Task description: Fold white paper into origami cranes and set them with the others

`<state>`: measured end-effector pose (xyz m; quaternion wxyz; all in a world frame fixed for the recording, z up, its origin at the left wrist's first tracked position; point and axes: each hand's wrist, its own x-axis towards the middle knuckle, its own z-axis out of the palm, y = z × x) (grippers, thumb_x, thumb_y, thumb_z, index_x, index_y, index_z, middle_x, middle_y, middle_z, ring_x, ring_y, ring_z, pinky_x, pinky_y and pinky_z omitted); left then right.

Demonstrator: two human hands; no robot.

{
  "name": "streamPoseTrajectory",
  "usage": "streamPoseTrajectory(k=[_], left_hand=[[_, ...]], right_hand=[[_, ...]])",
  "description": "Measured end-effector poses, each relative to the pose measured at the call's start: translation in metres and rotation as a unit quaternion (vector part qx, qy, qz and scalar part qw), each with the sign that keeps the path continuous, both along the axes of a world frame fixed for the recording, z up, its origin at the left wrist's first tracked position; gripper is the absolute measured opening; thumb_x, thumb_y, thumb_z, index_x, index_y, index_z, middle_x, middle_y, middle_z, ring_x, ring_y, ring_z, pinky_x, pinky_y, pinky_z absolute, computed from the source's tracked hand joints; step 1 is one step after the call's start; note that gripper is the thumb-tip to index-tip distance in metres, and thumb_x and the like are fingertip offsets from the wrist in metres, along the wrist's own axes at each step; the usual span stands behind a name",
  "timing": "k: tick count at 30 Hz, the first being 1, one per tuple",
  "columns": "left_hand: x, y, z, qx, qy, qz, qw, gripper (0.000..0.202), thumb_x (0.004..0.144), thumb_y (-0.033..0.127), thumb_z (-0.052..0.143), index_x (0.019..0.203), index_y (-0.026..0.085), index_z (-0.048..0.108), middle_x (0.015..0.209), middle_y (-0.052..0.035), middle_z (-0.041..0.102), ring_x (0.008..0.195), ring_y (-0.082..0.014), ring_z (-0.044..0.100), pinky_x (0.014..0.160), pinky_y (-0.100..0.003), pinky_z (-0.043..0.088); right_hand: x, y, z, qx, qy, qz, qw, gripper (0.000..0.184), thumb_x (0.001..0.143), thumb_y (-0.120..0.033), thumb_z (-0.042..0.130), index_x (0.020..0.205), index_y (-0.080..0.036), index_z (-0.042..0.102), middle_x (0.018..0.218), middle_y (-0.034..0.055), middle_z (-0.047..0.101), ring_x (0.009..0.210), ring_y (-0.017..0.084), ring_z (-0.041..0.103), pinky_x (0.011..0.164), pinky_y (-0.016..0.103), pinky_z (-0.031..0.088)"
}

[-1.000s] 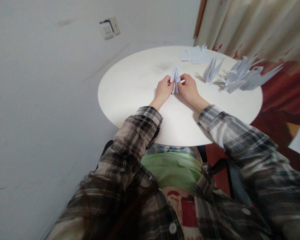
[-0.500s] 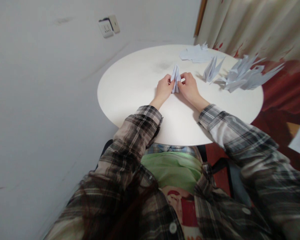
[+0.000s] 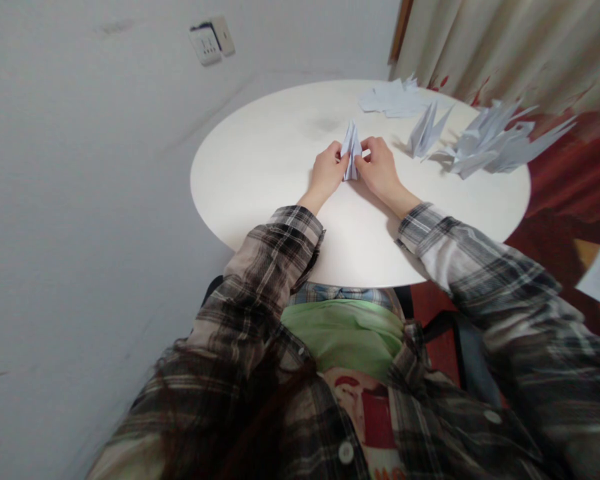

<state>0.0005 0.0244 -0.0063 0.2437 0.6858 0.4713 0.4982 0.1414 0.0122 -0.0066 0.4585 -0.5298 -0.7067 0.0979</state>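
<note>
1. Landmark: the folded paper (image 3: pixel 351 150), narrow and pointed at its far end, held over the worktop (image 3: pixel 260 167). Cannot tell whether its near end touches the surface.
2. Left hand (image 3: pixel 327 171), left of the folded paper: thumb and fingers pinched on that edge.
3. Right hand (image 3: pixel 379 168), right of the folded paper: fingers gripping the opposite edge.
4. Right of the folded paper: one upright folded piece (image 3: pixel 425 135), then a cluster of folded pieces (image 3: pixel 495 143). Beyond it, to the right: flat-lying papers (image 3: pixel 391 100).
5. Step in hand (judged): two-handed folding or creasing.
6. Next move (judged): calls for steady, even finger pressure, layers aligned.
</note>
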Motion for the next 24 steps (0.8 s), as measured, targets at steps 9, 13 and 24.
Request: streamPoseTrajectory(k=[9, 13, 24], left_hand=[[0.0002, -0.0004, -0.0002, -0.004, -0.015, -0.012, 1.000, 0.006, 0.091, 0.020, 0.064, 0.086, 0.021, 0.061, 0.085, -0.0014, 0.065, 0.109, -0.0232, 0.066, 0.098, -0.042, 0.051], [0.0000, 0.0024, -0.0028, -0.001, -0.005, -0.001, 1.000, 0.007, 0.091, 0.022, 0.064, 0.085, 0.021, 0.061, 0.088, -0.0023, 0.065, 0.109, -0.0226, 0.067, 0.097, -0.040, 0.052], [0.0000, -0.0029, 0.0025, -0.008, -0.013, -0.012, 1.000, 0.008, 0.090, 0.017, 0.064, 0.084, 0.022, 0.060, 0.082, -0.0013, 0.064, 0.109, -0.0239, 0.066, 0.099, -0.043, 0.050]], right_hand=[[-0.0004, -0.0005, -0.0001, 0.002, 0.008, 0.008, 1.000, 0.013, 0.089, -0.031, 0.053, 0.101, -0.028, 0.059, 0.103, 0.0066, 0.060, 0.096, 0.026, 0.062, 0.091, 0.050, 0.052], [-0.0001, -0.0006, -0.0003, -0.007, 0.012, 0.006, 1.000, 0.011, 0.089, -0.029, 0.054, 0.099, -0.028, 0.059, 0.104, 0.0068, 0.060, 0.096, 0.026, 0.061, 0.093, 0.049, 0.051], [0.0006, 0.0006, -0.0004, -0.017, 0.005, 0.000, 1.000, 0.011, 0.088, -0.027, 0.054, 0.098, -0.028, 0.059, 0.104, 0.0065, 0.060, 0.096, 0.026, 0.063, 0.094, 0.050, 0.051]])
